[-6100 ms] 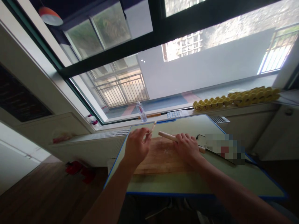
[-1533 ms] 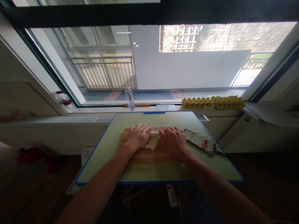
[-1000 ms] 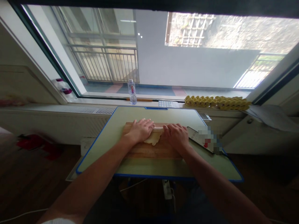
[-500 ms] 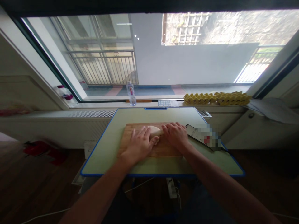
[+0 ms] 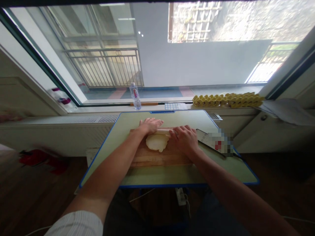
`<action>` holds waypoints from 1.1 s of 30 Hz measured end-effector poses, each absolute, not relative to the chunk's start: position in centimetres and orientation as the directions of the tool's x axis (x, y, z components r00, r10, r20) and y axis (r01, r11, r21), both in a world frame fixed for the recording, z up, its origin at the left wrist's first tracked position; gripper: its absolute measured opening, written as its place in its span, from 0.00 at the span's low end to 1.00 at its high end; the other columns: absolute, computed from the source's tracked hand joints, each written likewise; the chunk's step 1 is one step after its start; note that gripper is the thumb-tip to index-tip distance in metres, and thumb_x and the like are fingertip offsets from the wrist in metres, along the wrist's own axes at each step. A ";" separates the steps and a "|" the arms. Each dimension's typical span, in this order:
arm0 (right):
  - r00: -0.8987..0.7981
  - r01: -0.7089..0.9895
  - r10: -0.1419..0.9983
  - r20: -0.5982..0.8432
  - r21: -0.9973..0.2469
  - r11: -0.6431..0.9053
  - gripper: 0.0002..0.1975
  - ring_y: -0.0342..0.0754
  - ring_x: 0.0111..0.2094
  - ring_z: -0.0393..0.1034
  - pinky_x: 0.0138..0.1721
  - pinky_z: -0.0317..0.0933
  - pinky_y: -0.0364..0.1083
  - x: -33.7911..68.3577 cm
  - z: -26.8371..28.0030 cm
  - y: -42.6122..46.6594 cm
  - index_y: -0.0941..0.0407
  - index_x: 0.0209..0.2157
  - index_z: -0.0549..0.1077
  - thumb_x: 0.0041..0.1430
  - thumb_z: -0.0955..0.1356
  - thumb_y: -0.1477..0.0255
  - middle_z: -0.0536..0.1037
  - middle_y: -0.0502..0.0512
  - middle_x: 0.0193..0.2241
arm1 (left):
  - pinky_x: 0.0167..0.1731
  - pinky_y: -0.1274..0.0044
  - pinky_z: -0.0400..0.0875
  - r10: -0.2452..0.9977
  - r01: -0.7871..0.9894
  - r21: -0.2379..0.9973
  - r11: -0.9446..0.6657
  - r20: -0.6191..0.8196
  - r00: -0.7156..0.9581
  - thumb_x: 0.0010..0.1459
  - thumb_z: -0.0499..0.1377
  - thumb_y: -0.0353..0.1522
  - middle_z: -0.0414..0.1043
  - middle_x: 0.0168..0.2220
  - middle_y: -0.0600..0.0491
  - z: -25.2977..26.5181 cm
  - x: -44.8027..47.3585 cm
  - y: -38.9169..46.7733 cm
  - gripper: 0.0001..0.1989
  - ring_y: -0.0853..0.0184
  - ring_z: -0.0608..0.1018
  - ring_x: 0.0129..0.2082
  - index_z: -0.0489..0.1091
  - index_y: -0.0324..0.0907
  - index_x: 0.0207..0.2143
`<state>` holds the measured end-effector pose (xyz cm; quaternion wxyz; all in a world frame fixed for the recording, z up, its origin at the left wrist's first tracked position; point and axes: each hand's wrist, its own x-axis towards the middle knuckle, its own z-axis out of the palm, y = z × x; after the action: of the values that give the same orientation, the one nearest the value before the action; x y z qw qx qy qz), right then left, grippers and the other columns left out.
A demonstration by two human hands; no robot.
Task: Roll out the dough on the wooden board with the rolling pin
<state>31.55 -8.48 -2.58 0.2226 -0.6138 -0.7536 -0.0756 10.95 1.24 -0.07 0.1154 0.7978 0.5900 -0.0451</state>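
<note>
A pale wooden rolling pin (image 5: 165, 131) lies across the far part of a wooden cutting board (image 5: 150, 161). My left hand (image 5: 149, 125) rests on the pin's left end, fingers stretched out flat and pointing right. On the other end, my right hand (image 5: 184, 136) has its fingers curled over the pin. Just on the near side of the pin, a flattened, uneven round of dough (image 5: 157, 143) sits on the board. The pin's two ends are hidden beneath my hands.
The board lies on a light green, blue-edged table (image 5: 157, 177). A phone (image 5: 211, 144), partly blurred out, lies by my right hand. Along the windowsill stand a plastic bottle (image 5: 135, 96), a printed card (image 5: 174, 106) and a yellow wavy object (image 5: 226, 100).
My left hand has gone forward with the pin, away from me, and the flat dough now shows in front of it. My right hand has barely moved. The view has tilted down slightly.
</note>
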 end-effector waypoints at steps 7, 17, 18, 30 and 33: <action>-0.138 0.948 0.887 0.441 -0.201 0.247 0.23 0.51 0.44 0.73 0.47 0.50 0.51 31.5 -2.2 -8.8 0.51 0.34 0.81 0.76 0.60 0.60 0.86 0.54 0.40 | 0.69 0.39 0.40 0.950 0.963 0.077 -0.257 -0.163 0.266 0.73 0.34 0.50 0.47 0.78 0.52 -0.1 10.5 -2.8 0.32 0.48 0.51 0.76 0.56 0.58 0.73; -0.124 0.942 0.906 0.404 -0.239 0.235 0.19 0.53 0.45 0.74 0.50 0.55 0.51 31.3 -1.8 -9.2 0.52 0.32 0.82 0.71 0.64 0.62 0.86 0.55 0.41 | 0.73 0.49 0.47 0.948 0.943 0.107 -0.315 0.091 0.306 0.75 0.37 0.51 0.54 0.75 0.47 -1.4 10.0 -14.3 0.35 0.56 0.56 0.76 0.51 0.43 0.75; -0.120 0.941 0.908 0.403 -0.246 0.233 0.18 0.53 0.46 0.74 0.50 0.55 0.51 31.3 -1.8 -9.2 0.52 0.32 0.82 0.71 0.64 0.62 0.86 0.55 0.41 | 0.73 0.50 0.48 0.943 0.939 0.107 -0.327 0.099 0.317 0.74 0.38 0.52 0.53 0.76 0.46 -1.6 10.1 -15.5 0.36 0.56 0.56 0.76 0.51 0.42 0.75; -0.155 0.939 0.907 0.392 -0.228 0.259 0.22 0.54 0.49 0.71 0.49 0.55 0.51 31.3 -2.2 -9.0 0.53 0.37 0.82 0.75 0.60 0.60 0.84 0.58 0.43 | 0.73 0.46 0.43 0.962 0.960 0.078 -0.270 0.069 0.265 0.74 0.35 0.53 0.53 0.75 0.44 -1.1 10.9 -13.1 0.38 0.53 0.55 0.76 0.54 0.42 0.75; -0.161 0.940 0.908 0.386 -0.222 0.261 0.23 0.54 0.50 0.70 0.49 0.55 0.52 31.4 -2.1 -8.9 0.53 0.39 0.83 0.76 0.59 0.59 0.84 0.58 0.44 | 0.71 0.42 0.41 0.965 0.964 0.050 -0.261 0.012 0.261 0.74 0.32 0.52 0.53 0.75 0.49 -0.5 10.9 -7.9 0.36 0.51 0.54 0.76 0.60 0.49 0.72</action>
<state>31.37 -8.86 -2.15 0.2262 -0.6070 -0.7611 -0.0345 10.85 -7.95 -0.51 0.0161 0.7938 0.6076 0.0198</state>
